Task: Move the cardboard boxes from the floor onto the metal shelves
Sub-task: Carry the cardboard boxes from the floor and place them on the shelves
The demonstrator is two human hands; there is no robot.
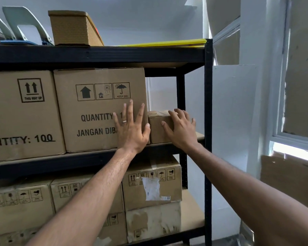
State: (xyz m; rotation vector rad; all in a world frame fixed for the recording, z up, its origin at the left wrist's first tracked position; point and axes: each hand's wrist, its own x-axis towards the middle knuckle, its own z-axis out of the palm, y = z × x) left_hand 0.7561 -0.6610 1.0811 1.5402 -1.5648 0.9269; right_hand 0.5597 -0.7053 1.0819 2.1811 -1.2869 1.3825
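A white-walled storeroom is seen, with a black metal shelving unit (208, 121) filling the left of the view and a window at the right. The middle shelf is packed with two large cardboard boxes, and a small cardboard box (157, 127) has been set in the narrow gap left between the printed large box (100, 107) and the right-hand uprights, apparently because only that space was free. The left hand (132, 126) is laid flat on the large box's face, fingers (131, 107) spread and gripping nothing, probably to steady it. The right hand (181, 129) is pressed over the small box's front corner, fingers open and curved on top, seemingly pushing it inward. Both arms are stretched forward and upward.
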